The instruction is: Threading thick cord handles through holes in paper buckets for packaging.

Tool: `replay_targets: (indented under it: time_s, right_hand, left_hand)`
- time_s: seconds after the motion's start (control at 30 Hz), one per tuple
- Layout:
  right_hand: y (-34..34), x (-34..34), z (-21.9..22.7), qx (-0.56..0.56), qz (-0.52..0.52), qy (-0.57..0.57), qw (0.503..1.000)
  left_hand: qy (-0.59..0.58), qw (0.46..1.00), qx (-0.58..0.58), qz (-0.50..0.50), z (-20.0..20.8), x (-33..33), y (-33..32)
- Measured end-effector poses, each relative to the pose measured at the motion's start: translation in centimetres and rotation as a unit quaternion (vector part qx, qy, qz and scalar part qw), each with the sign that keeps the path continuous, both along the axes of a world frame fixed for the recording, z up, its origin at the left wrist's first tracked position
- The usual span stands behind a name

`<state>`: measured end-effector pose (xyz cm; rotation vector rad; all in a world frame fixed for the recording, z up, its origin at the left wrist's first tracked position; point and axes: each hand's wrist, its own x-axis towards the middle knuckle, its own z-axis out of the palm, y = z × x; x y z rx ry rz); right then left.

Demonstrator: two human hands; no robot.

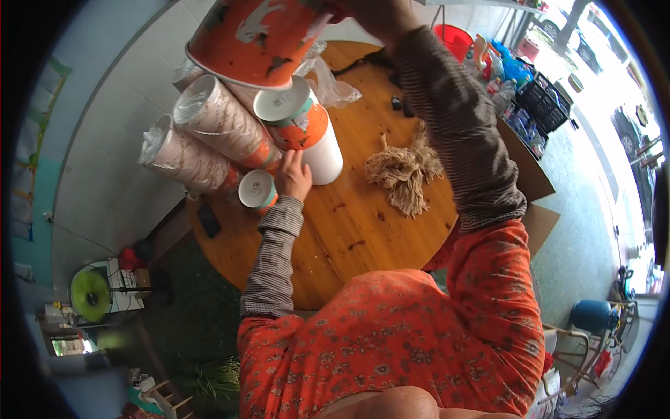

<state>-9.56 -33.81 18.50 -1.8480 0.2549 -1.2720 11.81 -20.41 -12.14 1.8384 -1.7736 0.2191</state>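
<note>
High at the top, my right hand [373, 15] grips the edge of a large orange paper bucket [244, 45] with a white and dark pattern, tilted above the table. Part of this hand is cut off by the frame's edge. Below it, my left hand [294, 176] rests with its fingers against the lower side of a stack of orange and white paper buckets [307, 129]. A small paper cup [257, 188] stands beside its wrist. Plastic-wrapped sleeves of cups [222, 119] lie to the left of that hand.
The round wooden table [349, 230] carries a bundle of beige strings [405, 171] at right and a dark phone [208, 220] near its left edge. Clear plastic bags [328, 84] lie behind the stack. A red bucket [453, 42] and a black crate [544, 105] stand beyond.
</note>
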Motion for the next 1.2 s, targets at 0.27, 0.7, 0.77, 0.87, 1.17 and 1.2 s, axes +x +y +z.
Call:
replay_targets:
  time_s: [0.27, 0.7, 0.77, 0.87, 1.17, 1.2]
  right_hand:
    - [6.9, -13.4, -35.3, 0.614, 0.201, 0.096, 0.757]
    - [10.4, -11.5, -59.1, 0.439, -0.281, 0.238, 0.82]
    - [7.6, -12.0, -56.8, 0.382, -0.275, 0.344, 0.812]
    - [5.4, -11.7, -54.5, 0.188, -0.289, 0.411, 0.844]
    - [2.5, -8.8, -54.1, 0.073, -0.169, 0.57, 0.801]
    - [2.6, -8.5, -53.9, 0.073, -0.171, 0.574, 0.798]
  left_hand:
    - [0.715, 0.679, 0.097, -0.135, -7.2, -3.2, 9.8]
    - [0.326, 0.929, 0.145, 0.099, -12.7, -9.0, 18.0]
    - [0.321, 0.93, 0.142, 0.108, -12.8, -8.8, 17.9]
    - [0.309, 0.931, 0.158, 0.113, -13.2, -8.5, 18.4]
    - [0.307, 0.926, 0.175, 0.131, -13.5, -9.2, 19.5]
    - [0.315, 0.923, 0.176, 0.134, -13.6, -9.2, 19.7]
